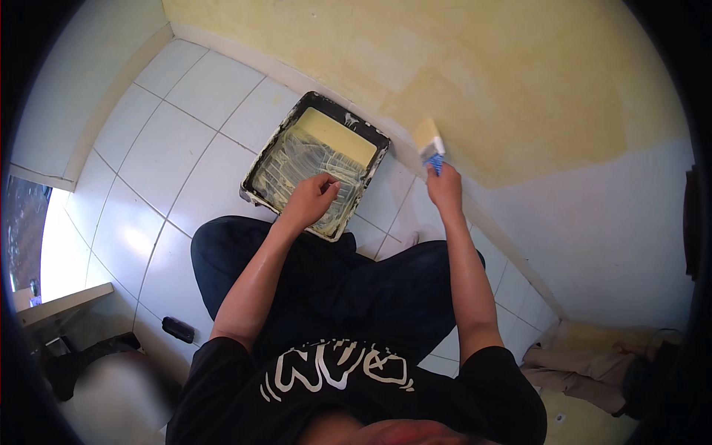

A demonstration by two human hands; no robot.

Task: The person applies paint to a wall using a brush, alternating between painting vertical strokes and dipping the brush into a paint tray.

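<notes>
My right hand (445, 186) grips a wide paintbrush (433, 146) by its blue handle, with yellow paint on the bristles, close to the wall (534, 100) just above the baseboard. Darker yellow patches mark the wall there, and its lower right part is whitish. In front of my crossed legs a black paint tray (256, 167) lies on the floor, with pale yellow paint pooled at its far end and smeared over its ribbed slope. Over the near part of the tray is my left hand (315, 197), fingers curled and holding nothing visible; whether it touches the tray cannot be told.
White floor tiles (183, 133) surround the tray, and a baseboard (500, 228) runs along the wall. A small black object (178, 330) lies on the floor at lower left, near a wooden edge (67, 306). Another person's legs (584, 372) show at lower right.
</notes>
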